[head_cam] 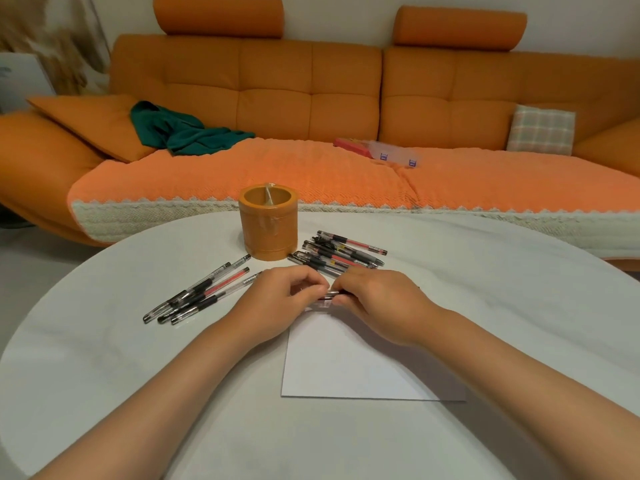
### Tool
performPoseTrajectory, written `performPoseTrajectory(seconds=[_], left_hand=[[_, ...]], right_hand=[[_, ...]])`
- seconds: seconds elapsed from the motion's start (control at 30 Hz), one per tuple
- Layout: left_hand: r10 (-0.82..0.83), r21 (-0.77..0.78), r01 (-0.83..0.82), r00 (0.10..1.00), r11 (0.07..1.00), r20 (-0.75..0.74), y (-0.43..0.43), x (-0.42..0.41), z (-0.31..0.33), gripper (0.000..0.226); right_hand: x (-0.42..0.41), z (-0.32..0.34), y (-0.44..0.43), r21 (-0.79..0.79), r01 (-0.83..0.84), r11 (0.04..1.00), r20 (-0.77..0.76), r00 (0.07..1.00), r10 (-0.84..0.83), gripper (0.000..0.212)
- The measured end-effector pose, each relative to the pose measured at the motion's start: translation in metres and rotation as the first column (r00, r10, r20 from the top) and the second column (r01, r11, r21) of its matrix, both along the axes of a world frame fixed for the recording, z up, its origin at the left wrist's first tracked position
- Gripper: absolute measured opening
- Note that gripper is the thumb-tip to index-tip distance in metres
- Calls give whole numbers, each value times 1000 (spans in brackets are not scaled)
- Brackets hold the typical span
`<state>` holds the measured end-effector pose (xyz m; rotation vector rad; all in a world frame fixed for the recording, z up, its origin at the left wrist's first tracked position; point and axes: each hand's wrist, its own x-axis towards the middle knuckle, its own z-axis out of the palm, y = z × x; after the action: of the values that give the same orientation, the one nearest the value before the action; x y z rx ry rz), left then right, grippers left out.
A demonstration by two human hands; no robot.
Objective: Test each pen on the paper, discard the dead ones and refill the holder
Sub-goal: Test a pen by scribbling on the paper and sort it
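Both hands meet over the far edge of the white paper (349, 362). My left hand (280, 303) and my right hand (377, 303) each pinch an end of one pen (329, 295), which is mostly hidden between the fingers. An orange round holder (268, 223) stands behind the hands with nothing showing inside but a divider. One group of several pens (201, 292) lies to the left of the hands. Another pile of several pens (339, 252) lies just right of the holder.
The white oval table (519, 306) carries everything. Behind it runs an orange sofa (311, 98) with a green cloth (180, 129), a clear plastic box (394, 154) and a checked cushion (540, 129).
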<state>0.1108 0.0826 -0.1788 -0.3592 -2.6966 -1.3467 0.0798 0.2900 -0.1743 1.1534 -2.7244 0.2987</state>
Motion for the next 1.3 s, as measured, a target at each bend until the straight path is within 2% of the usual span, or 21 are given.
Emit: performPoseTrajectory(seconds=[0.13, 0.27, 0.4, 0.53, 0.6, 0.7, 0.73, 0.83, 0.87, 0.97, 1.07, 1.17, 1.23, 1.3], left_hand=[[-2, -33, 2, 1000, 999, -4, 6, -4, -3, 5], [22, 10, -21, 998, 1000, -62, 8, -7, -5, 7], [25, 7, -24, 998, 1000, -62, 5, -8, -7, 8], [28, 0, -28, 998, 1000, -55, 1, -9, -7, 9], [18, -17, -19, 998, 1000, -52, 0, -10, -6, 9], [18, -65, -22, 998, 998, -59, -6, -12, -6, 7], [27, -100, -33, 998, 994, -62, -10, -13, -6, 6], [30, -197, -40, 998, 980, -54, -19, -13, -4, 7], [23, -225, -34, 998, 974, -50, -20, -12, -4, 7], [-7, -337, -18, 997, 941, -72, -23, -12, -7, 8], [-44, -352, 3, 993, 936, -110, -22, -15, -13, 6], [-82, -384, 31, 990, 923, -118, -16, -15, -16, 28], [-107, -425, 53, 989, 903, -103, -14, -15, -16, 36], [-110, -413, 62, 990, 909, -93, -15, -16, -17, 31]], right_hand=[[-4, -3, 3, -47, 4, 999, 63, 998, -1, 21], [-7, -1, 2, -51, 19, 999, 10, 1000, -19, 22], [-8, -1, -1, -24, 5, 1000, -30, 1000, -6, 23], [-10, 0, 0, 0, 61, 998, -44, 997, -61, 28], [-11, 3, 0, 40, 91, 995, -16, 996, -90, 31], [-12, 9, 0, 44, 144, 989, 144, 978, -149, 39], [-12, 12, 2, 0, 154, 988, 217, 965, -151, 41], [-17, 16, 8, -250, 177, 952, 381, 922, -72, 19], [-18, 18, 10, -323, 210, 923, 418, 906, -59, 18], [-21, 21, 10, -496, 362, 789, 588, 809, -1, 33], [-19, 19, 8, -578, 508, 639, 742, 653, 152, 48], [-17, 15, 6, -597, 581, 552, 795, 517, 317, 56], [-16, 7, 5, -606, 577, 548, 793, 491, 360, 55], [-13, -2, 4, -638, 530, 558, 766, 510, 392, 43]])
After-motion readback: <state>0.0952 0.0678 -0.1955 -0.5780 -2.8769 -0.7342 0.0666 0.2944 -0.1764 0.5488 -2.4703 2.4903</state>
